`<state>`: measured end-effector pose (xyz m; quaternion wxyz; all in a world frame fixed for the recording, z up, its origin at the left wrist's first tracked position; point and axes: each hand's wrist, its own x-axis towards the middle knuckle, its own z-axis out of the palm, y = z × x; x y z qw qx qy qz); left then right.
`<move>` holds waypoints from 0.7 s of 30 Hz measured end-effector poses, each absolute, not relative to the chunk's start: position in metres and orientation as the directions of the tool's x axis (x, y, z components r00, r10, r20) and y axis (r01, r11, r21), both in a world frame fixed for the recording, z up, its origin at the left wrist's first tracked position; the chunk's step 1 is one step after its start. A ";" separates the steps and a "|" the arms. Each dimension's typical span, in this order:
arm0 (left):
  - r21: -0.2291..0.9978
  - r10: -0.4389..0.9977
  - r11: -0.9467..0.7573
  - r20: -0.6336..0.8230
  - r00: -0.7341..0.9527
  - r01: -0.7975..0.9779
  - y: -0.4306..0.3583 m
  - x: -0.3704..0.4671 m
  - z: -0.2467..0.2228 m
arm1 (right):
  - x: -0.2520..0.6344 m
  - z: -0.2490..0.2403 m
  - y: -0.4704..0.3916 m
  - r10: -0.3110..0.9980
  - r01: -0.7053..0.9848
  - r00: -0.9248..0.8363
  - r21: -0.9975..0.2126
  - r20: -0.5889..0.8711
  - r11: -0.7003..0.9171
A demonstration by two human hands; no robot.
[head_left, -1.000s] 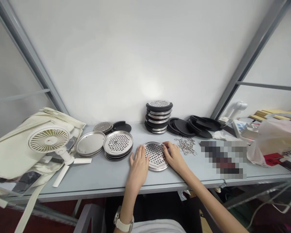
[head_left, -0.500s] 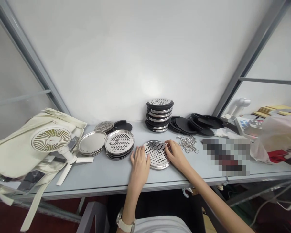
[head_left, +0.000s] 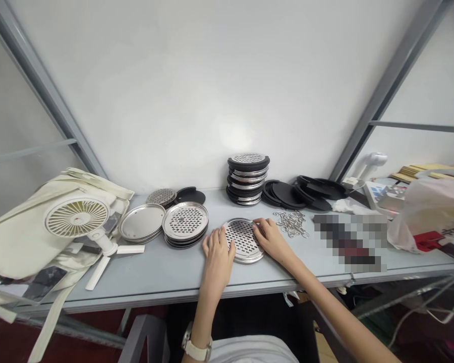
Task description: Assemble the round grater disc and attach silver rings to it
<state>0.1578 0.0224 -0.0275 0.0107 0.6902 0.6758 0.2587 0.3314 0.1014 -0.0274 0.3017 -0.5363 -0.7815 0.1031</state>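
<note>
A round metal grater plate (head_left: 245, 241) with rows of holes lies flat on the grey table in front of me, with what looks like another metal rim beneath it. My left hand (head_left: 217, 254) grips its left edge, thumb near the holes and fingers along the rim. On the opposite rim my right hand (head_left: 268, 239) holds it with bent fingers. To the left stands a stack of similar grater plates (head_left: 185, 220), beside a pile of plain metal discs (head_left: 142, 222). Small metal hooks or clips (head_left: 292, 223) lie heaped near my right hand.
A tall stack of black-and-metal discs (head_left: 248, 179) stands against the wall. Black round covers (head_left: 287, 194) lie to its right. A white fan (head_left: 77, 218) and a cream bag (head_left: 18, 232) occupy the left end; a plastic bag (head_left: 427, 212) sits at the right.
The view has shifted slightly. Both hands stay at the plate's edges; the left fingers look a little more spread and bent.
</note>
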 end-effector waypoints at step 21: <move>0.851 0.947 -0.118 0.251 -0.199 0.512 0.021 0.152 -0.017 | 0.303 0.005 0.136 0.960 0.765 -0.153 -0.587 0.234 0.265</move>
